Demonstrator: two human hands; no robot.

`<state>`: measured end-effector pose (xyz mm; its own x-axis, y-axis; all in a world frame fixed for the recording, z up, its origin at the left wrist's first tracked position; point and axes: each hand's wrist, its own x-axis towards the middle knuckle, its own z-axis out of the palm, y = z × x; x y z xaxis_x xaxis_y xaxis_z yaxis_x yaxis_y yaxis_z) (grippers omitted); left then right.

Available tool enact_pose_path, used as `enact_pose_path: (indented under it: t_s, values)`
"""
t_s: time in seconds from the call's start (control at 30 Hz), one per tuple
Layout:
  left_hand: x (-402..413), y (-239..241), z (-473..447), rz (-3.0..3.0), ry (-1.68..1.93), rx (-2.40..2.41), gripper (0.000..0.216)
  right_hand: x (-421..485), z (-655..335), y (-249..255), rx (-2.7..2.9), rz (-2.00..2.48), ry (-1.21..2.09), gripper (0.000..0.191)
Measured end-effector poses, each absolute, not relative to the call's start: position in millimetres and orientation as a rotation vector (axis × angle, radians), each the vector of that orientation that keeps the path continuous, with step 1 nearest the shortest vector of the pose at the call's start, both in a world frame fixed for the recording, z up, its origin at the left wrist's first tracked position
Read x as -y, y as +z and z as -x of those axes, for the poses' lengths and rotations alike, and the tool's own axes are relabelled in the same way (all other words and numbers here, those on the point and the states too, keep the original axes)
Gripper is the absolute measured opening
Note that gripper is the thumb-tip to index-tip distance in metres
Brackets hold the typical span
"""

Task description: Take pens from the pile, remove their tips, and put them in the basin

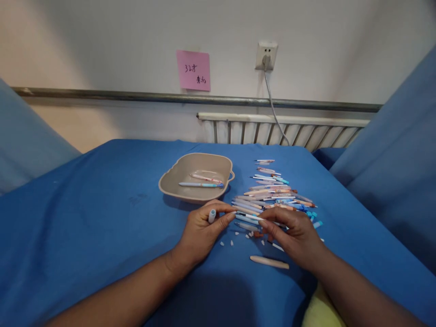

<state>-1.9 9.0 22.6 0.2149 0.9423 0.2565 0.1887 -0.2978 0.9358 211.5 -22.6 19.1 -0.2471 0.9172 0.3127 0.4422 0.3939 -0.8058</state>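
My left hand (204,227) is curled around a pale blue pen cap (211,215), thumb and fingers pinched together. My right hand (293,234) pinches a thin pen refill (247,216) whose tip points toward the left hand. Both hands rest on the blue cloth (102,218) just in front of a pile of several pens (272,195). A beige tray (170,181) beyond the left hand holds two pens (200,184). One beige pen barrel (269,262) lies alone near my right wrist.
Small white bits (231,243) lie scattered on the cloth between my hands. Behind the table are a wall with a pink note (193,70), a socket with a cable (266,56) and a radiator (282,129). Blue fabric rises at both sides.
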Motion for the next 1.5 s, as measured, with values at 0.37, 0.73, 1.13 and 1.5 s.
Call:
enact_pose_path:
  t_s: [0.37, 0.73, 1.13, 1.5]
  values:
    - [-9, 23, 2, -1.746, 1.174, -1.061, 0.010, 21, -212, 20, 1.902, 1.185, 0.680, 0.015]
    - [-10, 23, 5, -1.907, 1.165, -1.049, 0.009, 20, -222, 15, 2.113, 1.167, 0.365, 0.018]
    - [-8, 25, 3, -1.892, 1.049, -1.045, 0.011, 20, -219, 19, 2.150, 1.122, 0.506, 0.020]
    - [-23, 3, 9, -2.188, 0.448, -1.138, 0.014, 13, -223, 14, 2.002, 1.336, 0.583, 0.016]
